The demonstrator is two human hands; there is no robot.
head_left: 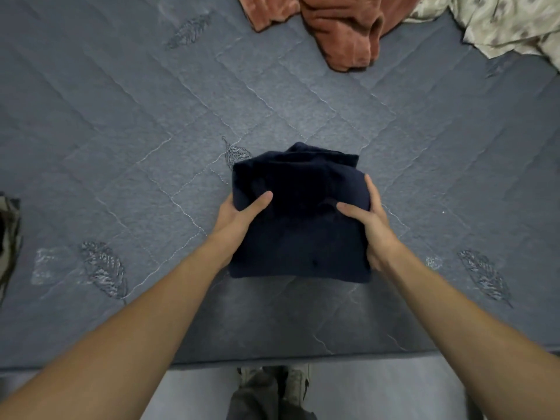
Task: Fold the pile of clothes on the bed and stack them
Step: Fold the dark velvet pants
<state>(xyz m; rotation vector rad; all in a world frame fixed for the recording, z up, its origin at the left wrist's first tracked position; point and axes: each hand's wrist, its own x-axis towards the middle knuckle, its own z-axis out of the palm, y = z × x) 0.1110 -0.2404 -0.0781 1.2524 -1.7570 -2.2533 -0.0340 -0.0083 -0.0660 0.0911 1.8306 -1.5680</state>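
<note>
A folded dark navy garment (298, 237) is held over the near middle of the bed. My left hand (239, 216) grips its left side, thumb on top and fingers hidden beneath. My right hand (368, 221) grips its right side in the same way, thumb lying across the top. A crumpled rust-coloured garment (339, 28) lies unfolded at the far edge of the bed. A cream patterned cloth (500, 25) lies rumpled at the far right corner.
The bed is covered by a grey-blue quilted spread (151, 147) with stitched leaf motifs. A dark patterned fabric edge (9, 237) shows at the far left. The bed's near edge (272, 360) runs across the bottom, with my legs and shoes (272, 386) on the floor below.
</note>
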